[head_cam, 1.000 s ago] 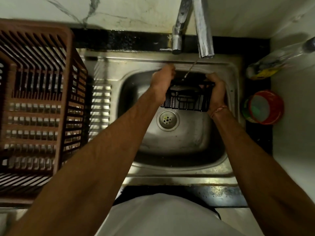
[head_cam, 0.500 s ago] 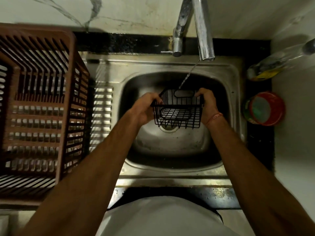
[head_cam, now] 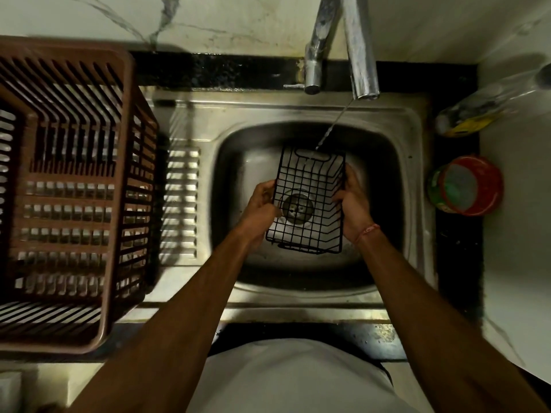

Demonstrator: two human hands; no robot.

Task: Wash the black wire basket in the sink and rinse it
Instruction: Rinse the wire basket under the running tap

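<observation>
Gripping the black wire basket [head_cam: 308, 201] by its sides, left hand [head_cam: 262, 204] and right hand [head_cam: 351, 198] hold it mid-frame over the sink [head_cam: 411, 174]. Water from the tap [head_cam: 360, 55] strikes its far end.

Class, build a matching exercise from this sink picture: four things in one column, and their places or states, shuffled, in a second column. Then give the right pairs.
Things:
1. black wire basket
2. brown plastic crate
3. tap
4. red-rimmed tub

Places or states:
A. running a thin stream of water
B. on the counter right of the sink
C. held over the drain by the left hand and the right hand
D. standing left of the sink

Pairs: 1-C, 2-D, 3-A, 4-B
</observation>
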